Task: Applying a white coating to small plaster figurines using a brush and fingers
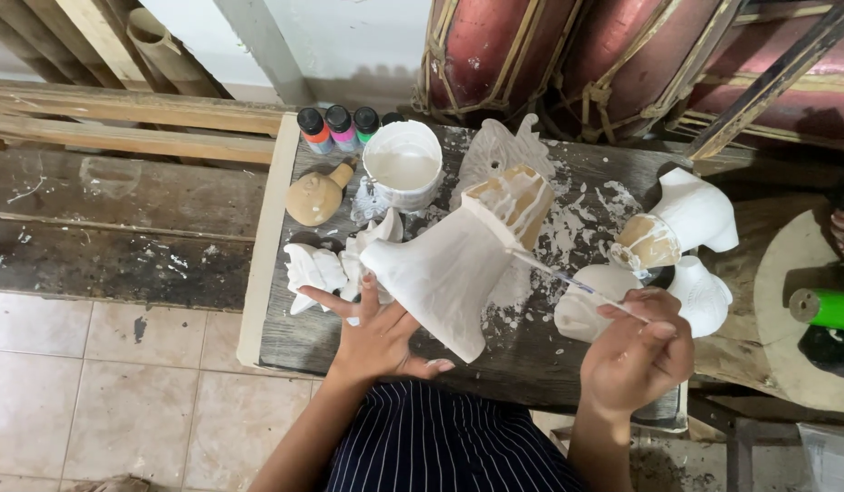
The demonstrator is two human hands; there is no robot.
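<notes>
My left hand [378, 333] lies flat and spread under the wide end of the big white figure [458, 260], propping it tilted over the table [276, 301]; nothing is clenched, the palm just bears it. My right hand [636, 351] pinches a thin brush [567, 280], whose tip touches the figure's bare tan end near the top.

I count three small paint bottles [339, 128] in a row at the back edge, with orange, pink and green labels and black caps. One white tub [403, 165] of white paint stands just in front of them. One tan, unpainted gourd-shaped piece [317, 196] lies to its left. White pieces: one small one [314, 271] beside my left fingers, a flat carved one [506, 150] behind the figure, and three more at the right: one with a tan end [681, 223], a rounded one [581, 305] under the brush, and another [704, 296] beyond my right hand.

White spatter covers the tabletop. Two red drums [567, 50] stand behind the table, planks [121, 123] lie to the left, and a green tube [827, 308] sits at the far right.
</notes>
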